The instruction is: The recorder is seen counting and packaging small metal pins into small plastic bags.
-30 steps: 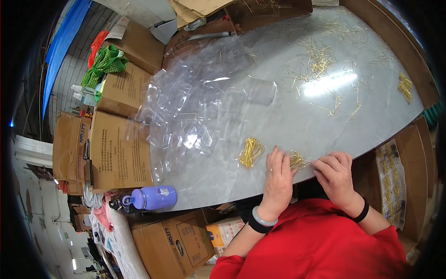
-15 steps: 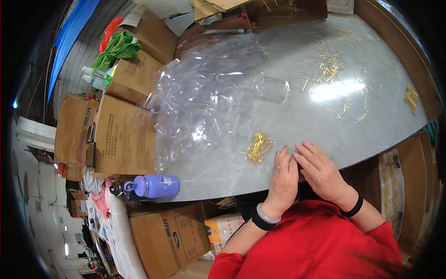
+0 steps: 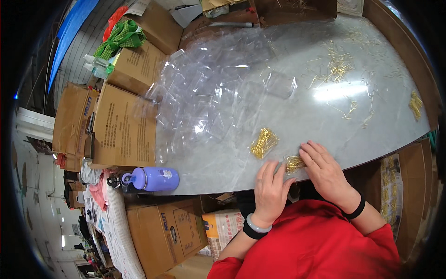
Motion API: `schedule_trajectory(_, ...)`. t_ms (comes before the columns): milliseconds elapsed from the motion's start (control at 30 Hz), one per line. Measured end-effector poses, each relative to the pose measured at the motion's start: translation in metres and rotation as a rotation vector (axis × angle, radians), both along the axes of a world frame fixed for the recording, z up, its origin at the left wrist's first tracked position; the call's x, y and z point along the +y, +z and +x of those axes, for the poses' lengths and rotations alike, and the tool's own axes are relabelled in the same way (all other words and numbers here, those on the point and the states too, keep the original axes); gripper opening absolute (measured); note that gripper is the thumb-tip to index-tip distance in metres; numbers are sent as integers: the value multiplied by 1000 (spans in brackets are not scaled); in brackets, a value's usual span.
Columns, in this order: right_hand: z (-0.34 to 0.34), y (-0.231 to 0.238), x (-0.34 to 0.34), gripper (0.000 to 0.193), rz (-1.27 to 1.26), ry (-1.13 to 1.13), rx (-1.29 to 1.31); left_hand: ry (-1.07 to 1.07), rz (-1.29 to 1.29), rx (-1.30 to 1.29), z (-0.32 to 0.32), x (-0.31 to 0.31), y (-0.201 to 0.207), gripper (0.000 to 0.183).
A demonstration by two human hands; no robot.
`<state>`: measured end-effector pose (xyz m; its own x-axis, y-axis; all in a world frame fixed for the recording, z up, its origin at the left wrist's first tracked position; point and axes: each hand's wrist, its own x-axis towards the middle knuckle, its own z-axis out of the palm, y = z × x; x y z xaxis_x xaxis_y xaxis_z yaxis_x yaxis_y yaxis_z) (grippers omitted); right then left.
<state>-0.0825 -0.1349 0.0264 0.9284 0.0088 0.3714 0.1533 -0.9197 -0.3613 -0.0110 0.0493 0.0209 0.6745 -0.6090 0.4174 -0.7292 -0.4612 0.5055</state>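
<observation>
My left hand [image 3: 271, 188] and my right hand [image 3: 325, 168] rest side by side at the near edge of a grey table [image 3: 297, 60]. Between their fingertips lies a small bunch of thin gold pins [image 3: 294, 163], touched by both hands. A second, neater bundle of gold pins [image 3: 264, 142] lies just beyond my left hand. A heap of clear plastic trays [image 3: 209, 93] covers the left half of the table. Whether either hand grips the pins is not visible.
Loose gold pins [image 3: 339, 67] are scattered at the far right, with another small pile [image 3: 415, 104] by the right rim. A purple water bottle [image 3: 153, 179] lies on its side left of me. Cardboard boxes [image 3: 123, 125] stand along the left and below the table.
The view has swung slightly. My hands have drawn together and pulled back toward the table's near edge, now over the small bunch of pins.
</observation>
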Motion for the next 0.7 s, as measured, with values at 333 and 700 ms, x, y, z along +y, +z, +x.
schedule_trajectory(333,0,-6,-3,51,-16,34,4,91,-11,-48,-2,-17,1,14)
schedule_trajectory(700,2,-3,-2,46,-48,3,-52,247,-618,1440,74,40,32,31)
